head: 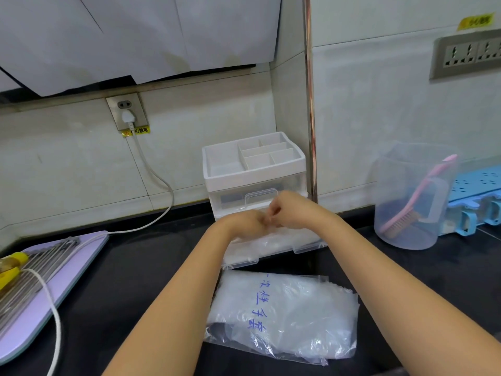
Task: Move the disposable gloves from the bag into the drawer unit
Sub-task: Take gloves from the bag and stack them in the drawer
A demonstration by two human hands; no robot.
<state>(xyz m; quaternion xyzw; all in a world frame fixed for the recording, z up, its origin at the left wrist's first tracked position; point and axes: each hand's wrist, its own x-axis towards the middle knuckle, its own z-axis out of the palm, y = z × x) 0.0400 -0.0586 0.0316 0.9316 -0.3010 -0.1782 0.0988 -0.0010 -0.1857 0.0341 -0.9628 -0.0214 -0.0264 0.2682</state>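
A white drawer unit [254, 169] with a divided top tray stands on the black counter against the wall. Its lower clear drawer [307, 248] is pulled out toward me, and thin clear disposable gloves [273, 244] lie inside it. My left hand [244, 222] and my right hand [294, 210] meet just above that drawer. Their fingers are curled and pinch a bit of thin clear glove plastic between them. Nearer to me, the clear plastic bag [284, 316] with blue handwriting lies flat on the counter between my forearms, crumpled plastic showing inside it.
A clear jug [412, 202] holding a pink brush stands to the right, with a blue rack [474, 191] behind it. At the left lie a purple board [40, 308] with metal rods, a yellow bottle [10, 267] and a white cable [160, 180]. A metal pole [310, 104] rises behind the unit.
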